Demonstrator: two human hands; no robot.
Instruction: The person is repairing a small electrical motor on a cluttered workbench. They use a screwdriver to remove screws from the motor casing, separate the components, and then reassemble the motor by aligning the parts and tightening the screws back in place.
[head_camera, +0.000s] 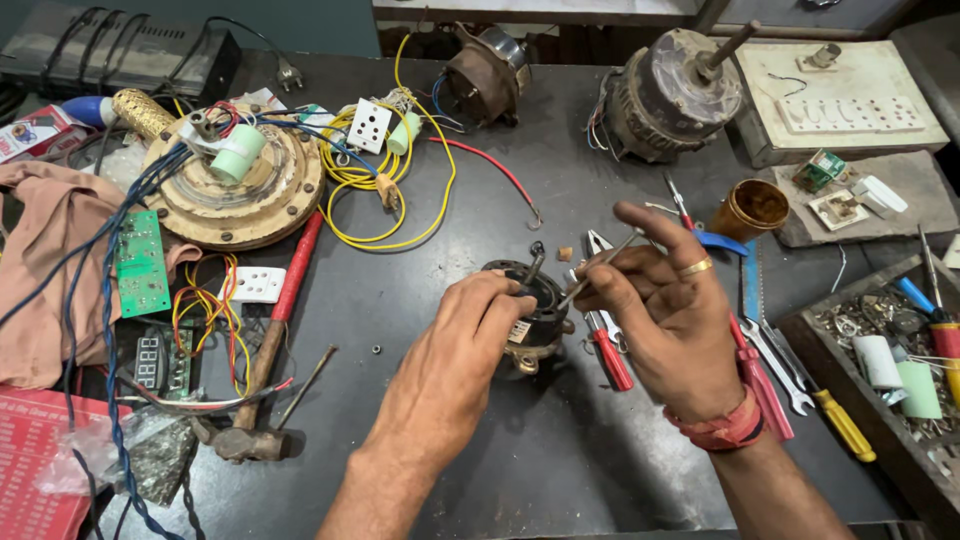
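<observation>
Left hand (470, 335) cupped, fingers curled down — right hand (665, 300) raised, fingertips pinched together.

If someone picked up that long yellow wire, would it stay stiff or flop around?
The looped yellow wire would probably flop: it lies in loose curls on the dark table. It looks thin, so likely light. It might snag, since it tangles with neighbouring wires.

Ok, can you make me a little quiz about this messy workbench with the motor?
1. True or false: the left hand rests on the small black motor.
2. What does the right hand hold: A) a hammer, B) a thin metal tool, C) a saw?
3. What colour is the hammer handle's upper part?

Key: 1 true; 2 B; 3 red.
</observation>
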